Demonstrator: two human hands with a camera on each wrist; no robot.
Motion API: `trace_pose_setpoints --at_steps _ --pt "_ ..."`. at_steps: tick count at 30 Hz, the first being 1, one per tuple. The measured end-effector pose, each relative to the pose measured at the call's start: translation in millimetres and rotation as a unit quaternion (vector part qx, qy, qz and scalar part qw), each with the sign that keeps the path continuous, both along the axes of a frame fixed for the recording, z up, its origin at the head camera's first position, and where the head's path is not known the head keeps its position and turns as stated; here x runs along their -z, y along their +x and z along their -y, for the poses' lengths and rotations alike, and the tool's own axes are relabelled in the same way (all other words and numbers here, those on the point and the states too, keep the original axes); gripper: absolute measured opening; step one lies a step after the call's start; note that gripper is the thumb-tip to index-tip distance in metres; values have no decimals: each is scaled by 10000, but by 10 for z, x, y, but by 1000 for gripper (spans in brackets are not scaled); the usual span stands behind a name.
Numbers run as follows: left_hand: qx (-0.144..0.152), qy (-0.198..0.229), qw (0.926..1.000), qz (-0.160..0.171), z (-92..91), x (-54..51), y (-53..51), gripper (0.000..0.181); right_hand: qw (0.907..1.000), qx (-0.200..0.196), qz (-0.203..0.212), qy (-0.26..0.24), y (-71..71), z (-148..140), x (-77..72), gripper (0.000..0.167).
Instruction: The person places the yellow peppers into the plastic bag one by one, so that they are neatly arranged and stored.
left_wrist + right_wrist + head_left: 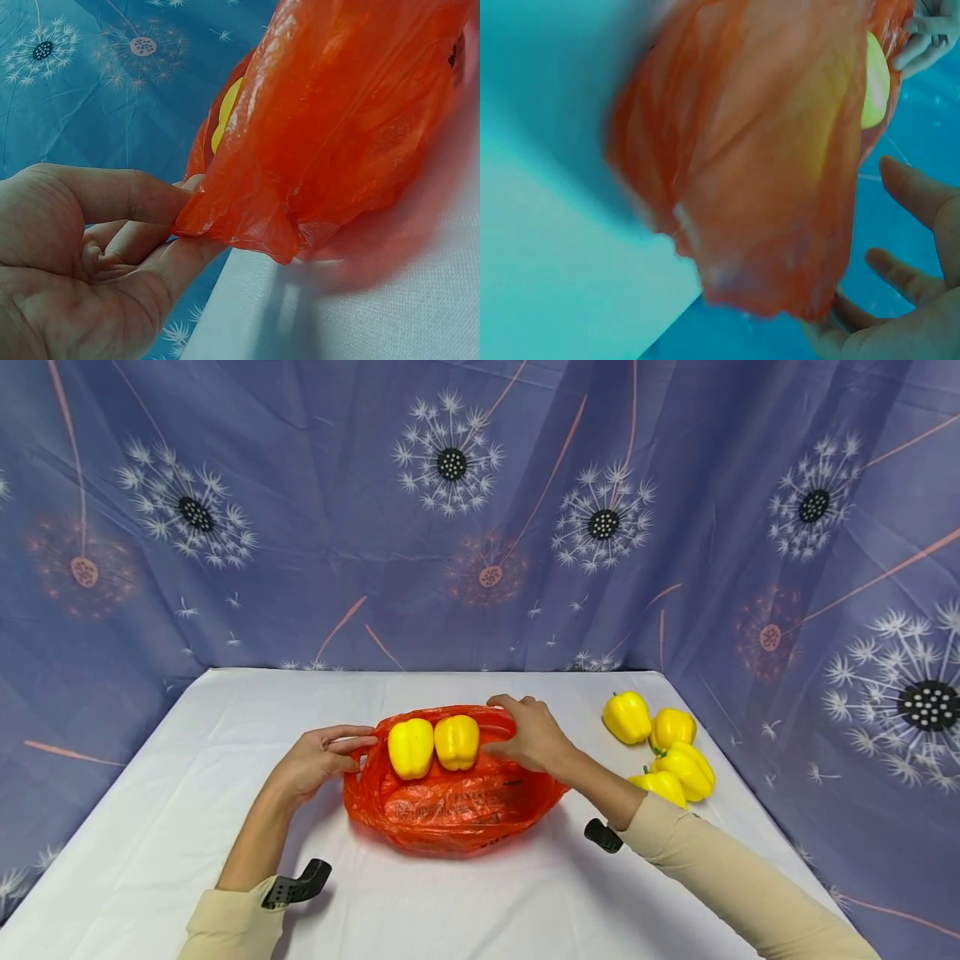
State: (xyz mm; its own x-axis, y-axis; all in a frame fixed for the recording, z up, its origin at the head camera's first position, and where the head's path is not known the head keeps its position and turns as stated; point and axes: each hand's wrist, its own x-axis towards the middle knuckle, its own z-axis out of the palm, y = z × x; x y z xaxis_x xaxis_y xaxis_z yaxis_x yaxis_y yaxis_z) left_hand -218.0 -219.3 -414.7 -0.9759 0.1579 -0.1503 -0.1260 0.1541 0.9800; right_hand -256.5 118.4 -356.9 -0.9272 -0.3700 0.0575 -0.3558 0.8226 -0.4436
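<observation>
A red plastic bag (457, 814) lies spread with its mouth facing up on the white table. Two yellow bell peppers are inside it, a left one (411, 748) and a right one (457, 742), side by side near the back rim. My left hand (311, 764) pinches the bag's left edge between thumb and fingers, seen closely in the left wrist view. At the back right rim is my right hand (534, 735), thumb and fingers spread apart. In the right wrist view its lower fingers (847, 330) touch the bag's corner.
Several more yellow bell peppers (684, 770) lie in a group on the right side of the white table (172, 827). Behind and beside the table hangs a blue curtain (315, 568) with dandelion prints. A black wrist mount (298, 885) sits on the left sleeve.
</observation>
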Motion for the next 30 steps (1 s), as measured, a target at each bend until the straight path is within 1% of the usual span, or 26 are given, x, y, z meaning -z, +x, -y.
trace_pose_setpoints --at_steps 5,8,13,18,26,30 --pt "15 -8 10000 -21 0 -23 -7 62 9996 143 -230 -106 17 -274 -72 67" --pt "25 -3 10000 -43 -2 -39 -15 61 9992 191 -328 -89 23 -432 -109 70" --pt "19 -28 10000 -13 -9 -37 -5 60 9995 209 -236 -14 58 -660 -144 75" --pt "-16 -50 10000 -14 -5 -10 18 60 9996 228 -193 24 104 -834 -142 77" --pt "-76 -113 9999 -9 -26 1 22 61 9993 300 -211 -43 139 -1089 -156 74" --pt "-83 -166 9998 5 -32 -12 12 59 9990 423 -118 -26 154 -1221 -148 76"
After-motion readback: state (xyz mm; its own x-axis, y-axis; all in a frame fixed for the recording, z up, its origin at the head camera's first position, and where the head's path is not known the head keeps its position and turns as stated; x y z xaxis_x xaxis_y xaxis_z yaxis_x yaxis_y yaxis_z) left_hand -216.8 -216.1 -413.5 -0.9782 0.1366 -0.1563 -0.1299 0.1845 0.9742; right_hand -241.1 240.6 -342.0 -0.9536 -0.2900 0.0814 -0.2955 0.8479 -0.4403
